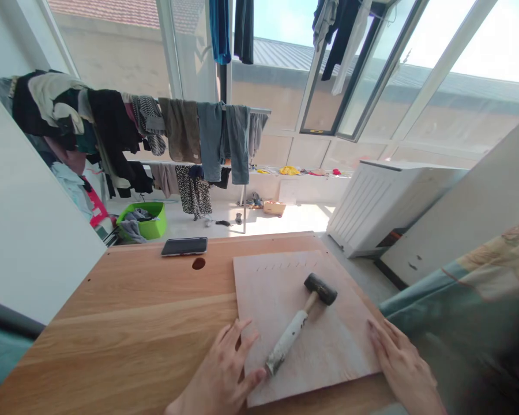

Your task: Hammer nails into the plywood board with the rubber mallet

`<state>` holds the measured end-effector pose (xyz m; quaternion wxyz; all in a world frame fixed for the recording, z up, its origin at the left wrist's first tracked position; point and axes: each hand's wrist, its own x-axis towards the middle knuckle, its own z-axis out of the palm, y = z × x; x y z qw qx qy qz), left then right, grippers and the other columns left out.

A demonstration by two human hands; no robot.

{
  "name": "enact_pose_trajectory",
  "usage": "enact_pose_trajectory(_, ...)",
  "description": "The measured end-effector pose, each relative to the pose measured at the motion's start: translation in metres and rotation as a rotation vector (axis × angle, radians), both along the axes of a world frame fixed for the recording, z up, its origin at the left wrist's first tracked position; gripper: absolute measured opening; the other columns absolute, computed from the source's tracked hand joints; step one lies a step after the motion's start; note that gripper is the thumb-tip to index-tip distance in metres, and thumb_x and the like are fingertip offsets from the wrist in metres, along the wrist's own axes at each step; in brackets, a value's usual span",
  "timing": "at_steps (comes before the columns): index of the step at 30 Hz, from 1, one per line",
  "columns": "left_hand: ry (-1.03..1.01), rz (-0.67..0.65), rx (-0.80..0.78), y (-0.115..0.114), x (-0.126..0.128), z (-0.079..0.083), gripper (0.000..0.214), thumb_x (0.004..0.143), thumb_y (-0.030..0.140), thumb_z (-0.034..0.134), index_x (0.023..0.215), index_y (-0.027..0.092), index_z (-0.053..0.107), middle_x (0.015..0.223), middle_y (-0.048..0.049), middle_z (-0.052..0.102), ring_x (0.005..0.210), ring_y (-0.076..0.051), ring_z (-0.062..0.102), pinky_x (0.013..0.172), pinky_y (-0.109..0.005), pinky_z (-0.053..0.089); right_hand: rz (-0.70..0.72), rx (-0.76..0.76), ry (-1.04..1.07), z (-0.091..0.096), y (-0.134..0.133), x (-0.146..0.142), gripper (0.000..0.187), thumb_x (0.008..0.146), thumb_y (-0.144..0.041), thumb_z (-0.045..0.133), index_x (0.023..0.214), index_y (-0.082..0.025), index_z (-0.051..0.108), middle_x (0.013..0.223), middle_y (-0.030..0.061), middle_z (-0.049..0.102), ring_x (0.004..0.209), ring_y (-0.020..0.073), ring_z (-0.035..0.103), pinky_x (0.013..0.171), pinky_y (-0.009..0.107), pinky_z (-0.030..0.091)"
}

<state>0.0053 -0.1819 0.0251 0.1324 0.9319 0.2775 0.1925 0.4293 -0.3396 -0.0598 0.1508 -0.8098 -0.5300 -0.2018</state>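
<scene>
A thin pale wooden board [281,300] lies flat on the wooden table, with a row of small nails [288,265] along its far side. Across the board rests a mallet [292,334] with a black head and a white-wrapped handle. My left hand [227,369] is at the board's left edge, fingers spread, its thumb close to the handle's end; whether they touch I cannot tell. Against the right edge of the board, my right hand [402,363] lies with fingers stretched out. Neither hand grips anything.
A phone [184,246] lies at the table's [147,323] far edge, beside a dark round hole [198,263]. Beyond stand a laundry-covered drying rack [259,111], a green basket [155,222] and a white cabinet [372,202]. A curtain [467,282] hangs at right.
</scene>
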Motion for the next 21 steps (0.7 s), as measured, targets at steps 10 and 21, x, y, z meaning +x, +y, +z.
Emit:
enact_pose_trajectory(10, 0.040, 0.047, 0.054, -0.010, 0.037, -0.011, 0.047, 0.103, 0.048, 0.044, 0.142, 0.023, 0.050, 0.129, -0.0073, 0.068, 0.135, -0.030, 0.050, 0.112, -0.057, 0.042, 0.154, -0.160, -0.279, -0.014, -0.023, 0.048, 0.046, 0.084, -0.005, 0.040, 0.110, -0.023, 0.074, 0.122, 0.0120, 0.072, 0.114, 0.0314, 0.064, 0.081, 0.043, 0.060)
enact_pose_trajectory(21, 0.063, 0.320, 0.245, -0.013, -0.073, -0.025, 0.045, 0.097, 0.046, 0.056, 0.138, 0.028, 0.055, 0.129, -0.0064, 0.069, 0.128, -0.028, 0.058, 0.112, -0.048, 0.043, 0.141, 0.040, 0.215, -0.014, 0.002, -0.069, 0.052, 0.097, -0.058, 0.039, 0.125, -0.023, 0.063, 0.127, 0.0110, 0.071, 0.124, 0.0363, 0.061, 0.094, 0.053, 0.056)
